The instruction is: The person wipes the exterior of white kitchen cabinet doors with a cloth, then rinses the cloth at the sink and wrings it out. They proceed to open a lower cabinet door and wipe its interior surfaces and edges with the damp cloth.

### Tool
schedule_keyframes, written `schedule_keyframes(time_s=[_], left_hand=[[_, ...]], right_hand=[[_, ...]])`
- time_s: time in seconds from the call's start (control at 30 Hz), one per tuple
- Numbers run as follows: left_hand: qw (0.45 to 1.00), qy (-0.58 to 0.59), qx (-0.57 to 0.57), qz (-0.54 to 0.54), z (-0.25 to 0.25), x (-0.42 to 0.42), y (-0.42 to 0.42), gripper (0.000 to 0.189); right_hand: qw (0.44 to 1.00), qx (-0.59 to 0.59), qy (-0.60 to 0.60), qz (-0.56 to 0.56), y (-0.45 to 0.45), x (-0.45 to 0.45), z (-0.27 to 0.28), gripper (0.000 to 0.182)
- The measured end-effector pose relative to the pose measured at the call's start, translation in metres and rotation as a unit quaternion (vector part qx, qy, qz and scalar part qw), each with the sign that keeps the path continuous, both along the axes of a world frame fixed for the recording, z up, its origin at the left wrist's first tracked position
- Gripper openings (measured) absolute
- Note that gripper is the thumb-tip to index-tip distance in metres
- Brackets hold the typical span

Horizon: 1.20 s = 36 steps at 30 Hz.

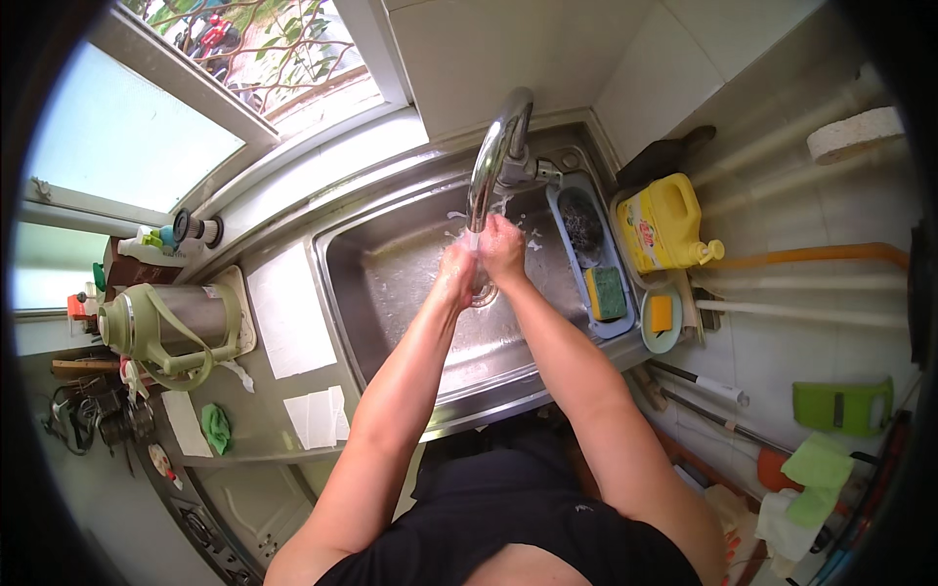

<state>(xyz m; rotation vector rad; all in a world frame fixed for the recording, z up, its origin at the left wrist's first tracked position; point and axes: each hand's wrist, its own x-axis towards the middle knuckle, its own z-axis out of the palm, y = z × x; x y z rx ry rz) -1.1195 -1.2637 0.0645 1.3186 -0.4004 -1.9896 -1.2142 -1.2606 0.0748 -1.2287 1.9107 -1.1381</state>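
Observation:
Water runs from a chrome gooseneck faucet [485, 168] onto both my hands, low inside a stainless steel sink [381, 271]. My left hand [459, 269] is wet, its fingers curled close beside the right one just below the spout. My right hand [503, 245] is also wet and closed into a loose fist. Splashing water partly covers the fingers, so whether anything small lies between them cannot be told. Below the hands shows the drain [484, 294]. Along the sink's right side sits a blue tray [599, 327] with a dark scouring pad [582, 223] and a yellow-green sponge [606, 293].
A yellow detergent jug [659, 223] and a dish with an orange sponge [661, 314] stand right of the sink. On the left counter are white sheets [292, 308], a green cloth [216, 428] and a green-and-steel thermos jug [179, 322]. A window frame [256, 117] borders the upper left.

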Motion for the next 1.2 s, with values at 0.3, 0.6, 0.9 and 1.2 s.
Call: schedule_keyframes(time_s=[0.3, 0.6, 0.9, 1.2], left_hand=[[0.989, 0.065, 0.073, 0.107, 0.029, -0.021, 0.004, 0.032], [0.991, 0.052, -0.113, 0.039, -0.04, 0.006, -0.007, 0.02], [0.995, -0.009, -0.075, 0.058, 0.009, -0.003, -0.002, 0.03], [0.99, -0.107, -0.035, -0.08, 0.013, -0.005, -0.006, 0.024]], right_hand=[[0.982, -0.144, 0.094, 0.073, 0.009, 0.007, -0.014, 0.018], [0.974, -0.205, -0.011, 0.094, 0.012, 0.02, -0.015, 0.022], [0.999, 0.0, -0.046, -0.001, 0.004, 0.024, -0.012, 0.022], [0.997, 0.008, -0.069, -0.019, -0.007, 0.001, -0.028, 0.027]])
